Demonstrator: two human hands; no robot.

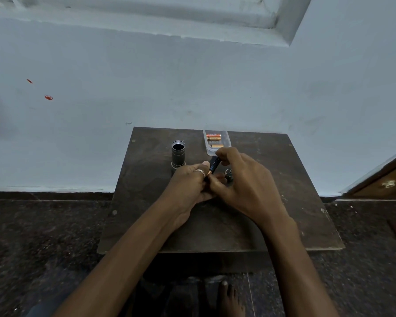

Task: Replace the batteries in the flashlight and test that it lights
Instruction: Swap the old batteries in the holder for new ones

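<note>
The grey flashlight body (178, 154) stands upright on the dark wooden board (272, 179), its open end up. My left hand (190, 186) and my right hand (242, 179) meet just to its right. Together they hold a black battery (215, 165) with a copper band, tilted; the right fingertips pinch its upper end and the left fingers cover its lower end, so I cannot see whether a holder is there. The black tail cap (229, 173) lies on the board behind my right hand. A clear plastic tray (217, 152) at the back holds orange and gold batteries (213, 137).
The board rests low on a dark speckled floor (44, 236), against a pale blue wall (146, 88). A wooden door (384, 179) stands at the right. A bare foot (229, 298) shows below the board's front edge.
</note>
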